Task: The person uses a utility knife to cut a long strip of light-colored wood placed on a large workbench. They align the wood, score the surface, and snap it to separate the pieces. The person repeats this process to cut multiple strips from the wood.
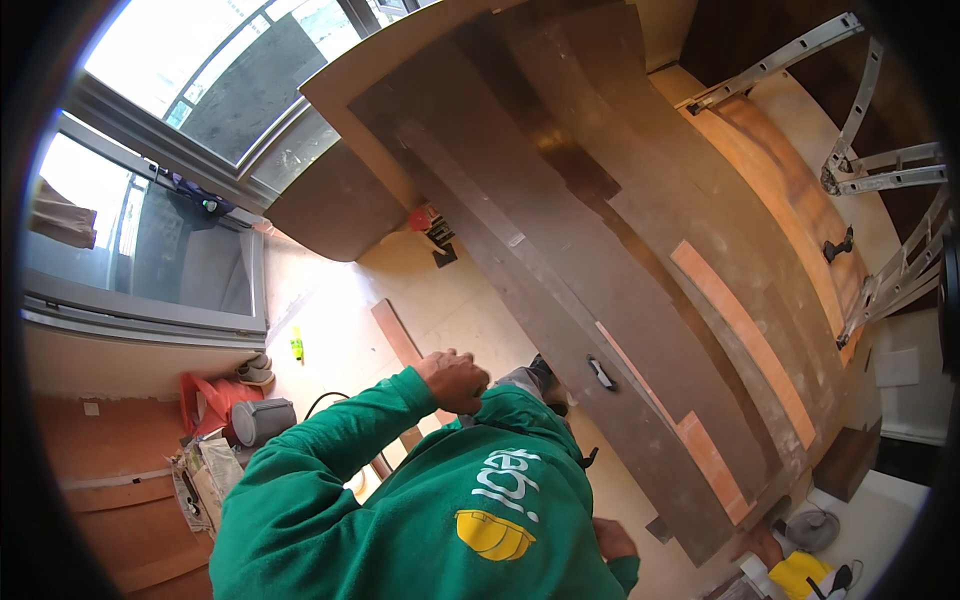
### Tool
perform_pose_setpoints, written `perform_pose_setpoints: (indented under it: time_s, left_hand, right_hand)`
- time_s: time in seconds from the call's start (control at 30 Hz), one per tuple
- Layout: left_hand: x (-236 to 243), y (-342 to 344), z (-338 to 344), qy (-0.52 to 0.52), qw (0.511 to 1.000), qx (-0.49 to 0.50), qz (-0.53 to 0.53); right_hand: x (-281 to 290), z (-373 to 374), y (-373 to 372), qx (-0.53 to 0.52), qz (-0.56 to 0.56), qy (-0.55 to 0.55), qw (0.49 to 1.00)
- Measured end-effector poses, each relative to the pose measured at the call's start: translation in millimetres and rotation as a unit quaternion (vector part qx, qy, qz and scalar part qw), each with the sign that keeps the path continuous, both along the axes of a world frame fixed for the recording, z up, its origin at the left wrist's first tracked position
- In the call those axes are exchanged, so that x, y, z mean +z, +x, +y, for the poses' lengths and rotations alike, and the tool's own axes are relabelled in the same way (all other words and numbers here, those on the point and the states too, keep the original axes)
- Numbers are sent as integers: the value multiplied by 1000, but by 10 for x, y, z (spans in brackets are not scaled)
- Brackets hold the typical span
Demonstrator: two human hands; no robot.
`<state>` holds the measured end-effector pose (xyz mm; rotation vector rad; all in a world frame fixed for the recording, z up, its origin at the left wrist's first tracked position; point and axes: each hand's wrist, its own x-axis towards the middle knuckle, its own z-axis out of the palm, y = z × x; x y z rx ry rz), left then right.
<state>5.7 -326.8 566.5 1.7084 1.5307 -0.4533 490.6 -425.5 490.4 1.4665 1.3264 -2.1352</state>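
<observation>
My left hand (455, 382) is held in front of my green sweatshirt with its fingers curled in; whatever it may hold is hidden. At the lower right, my right hand (613, 538) hangs beside my body, its fingers mostly out of sight. Large brown sheets (480, 190) lie over a broad surface in front of me. On the near sheet rests a small black and pale hand tool (602, 373), apart from both hands. A reddish wood strip (745, 345) lies farther across, and a shorter wood piece (712, 470) sits close to the near right corner.
An aluminium ladder (855, 165) stands at the far right beside a wooden board (790, 190) bearing a black tool (838, 245). On the left floor are a yellow-green bottle (296, 345), a grey bucket (262, 422) and a red bag (215, 398). Glass doors (150, 240) stand behind them.
</observation>
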Motion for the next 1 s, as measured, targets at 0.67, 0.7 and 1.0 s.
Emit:
perform_pose_setpoints:
  time_s: [0.67,0.7,1.0]
  left_hand:
    - [250,341,413,297,830,77,-465]
    - [246,144,475,293,820,85,-484]
    - [263,-1476,948,208,829,84,-512]
  right_hand:
    - [845,1309,-2678,-239,263,300,885]
    - [786,1364,-2857,-248,296,279,879]
    - [726,1807,-4447,-296,285,198,890]
